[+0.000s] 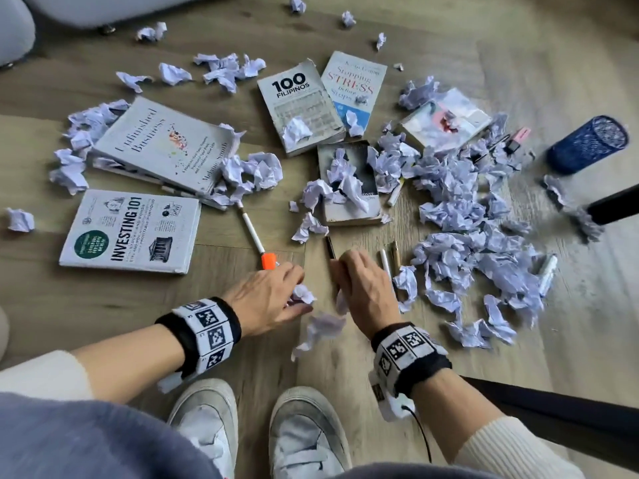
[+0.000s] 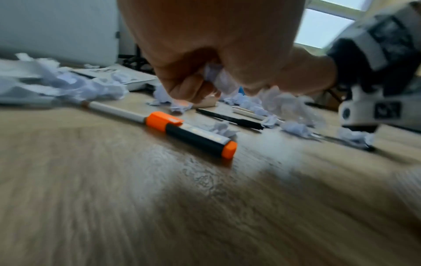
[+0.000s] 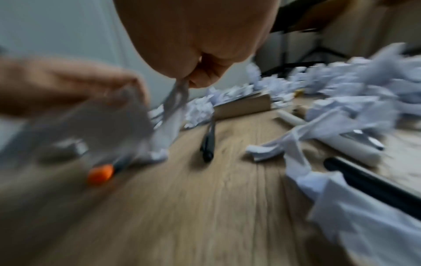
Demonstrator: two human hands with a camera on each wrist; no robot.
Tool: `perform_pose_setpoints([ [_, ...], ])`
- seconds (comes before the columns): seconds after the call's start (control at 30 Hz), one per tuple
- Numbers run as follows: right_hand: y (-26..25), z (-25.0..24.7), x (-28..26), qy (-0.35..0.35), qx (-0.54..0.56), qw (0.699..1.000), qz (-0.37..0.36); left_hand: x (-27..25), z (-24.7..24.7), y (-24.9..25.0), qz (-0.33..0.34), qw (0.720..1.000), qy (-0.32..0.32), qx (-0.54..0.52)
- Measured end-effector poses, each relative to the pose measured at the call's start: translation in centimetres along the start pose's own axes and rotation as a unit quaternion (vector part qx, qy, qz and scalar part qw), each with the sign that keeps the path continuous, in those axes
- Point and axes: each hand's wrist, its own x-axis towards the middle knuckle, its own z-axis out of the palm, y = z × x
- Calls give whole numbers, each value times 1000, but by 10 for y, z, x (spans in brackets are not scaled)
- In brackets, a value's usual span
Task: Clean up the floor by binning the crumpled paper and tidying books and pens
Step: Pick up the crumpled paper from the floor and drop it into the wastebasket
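Head view: left hand (image 1: 266, 299) clutches crumpled paper (image 1: 303, 293), right hand (image 1: 363, 288) pinches another scrap (image 3: 175, 100).

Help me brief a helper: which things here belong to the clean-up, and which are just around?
Job: crumpled paper, in left hand and right hand; Investing 101 book; orange marker; black pen; blue pen cup.

Around: sofa; shoes.
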Motion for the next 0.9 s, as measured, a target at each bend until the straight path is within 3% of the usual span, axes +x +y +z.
perform_pose_setpoints([
  [0.07, 15, -16, -8, 38, 7, 997, 68, 1, 8, 3, 20, 998, -37, 44],
  [0.13, 32, -28, -23, 40, -60, 993, 92, 7, 15, 4, 21, 996, -49, 70],
  [0.2, 43, -34, -46, 18, -148, 982, 114, 13, 18, 10, 21, 996, -15, 84],
  [0.3, 47, -37, -83, -19, -189, 970, 149, 19, 20, 27, 10, 997, 21, 78],
  [0.43, 46, -26, -110, -149, -204, 963, 91, 13, 35, 51, 21, 996, -22, 81],
  [0.53, 53, -16, -109, -182, -224, 957, 27, 16, 49, 47, 45, 988, -81, 122],
  [0.6, 55, -15, -100, -193, -217, 957, 6, 21, 48, 44, 63, 989, -74, 114],
  [0.67, 54, -16, -90, -179, -190, 965, 4, 27, 52, 40, 96, 990, -23, 97],
  [0.73, 47, -21, -83, -144, -128, 979, 68, 31, 51, 38, 127, 989, 12, 78],
  [0.83, 41, -34, -91, -58, -83, 981, 166, 40, 44, 44, 119, 993, -4, 22],
  [0.9, 39, -46, -105, -64, -127, 973, 182, 48, 37, 56, 117, 993, 8, -10],
])
